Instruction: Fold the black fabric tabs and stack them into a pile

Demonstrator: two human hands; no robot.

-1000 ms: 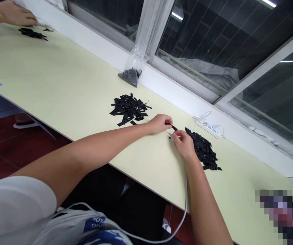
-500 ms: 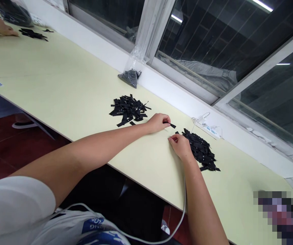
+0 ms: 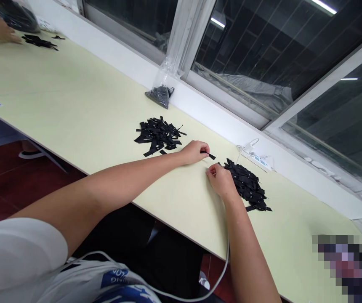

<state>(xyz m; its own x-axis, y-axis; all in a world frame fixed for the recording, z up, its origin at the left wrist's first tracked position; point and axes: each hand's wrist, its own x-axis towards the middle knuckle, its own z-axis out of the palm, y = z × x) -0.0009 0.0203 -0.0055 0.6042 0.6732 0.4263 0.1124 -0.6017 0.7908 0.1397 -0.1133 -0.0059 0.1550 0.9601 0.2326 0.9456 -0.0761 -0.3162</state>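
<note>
Near the centre of the frame, the left hand pinches a strip, which could drop if that grip slackens; whether the right hand grasps anything, I cannot tell.

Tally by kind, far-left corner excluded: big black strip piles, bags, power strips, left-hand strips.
Large piles of black fabric strips: 2
Clear plastic bag holding black pieces: 1
White power strip: 1
Black strip in left hand: 1
Total: 5
</note>
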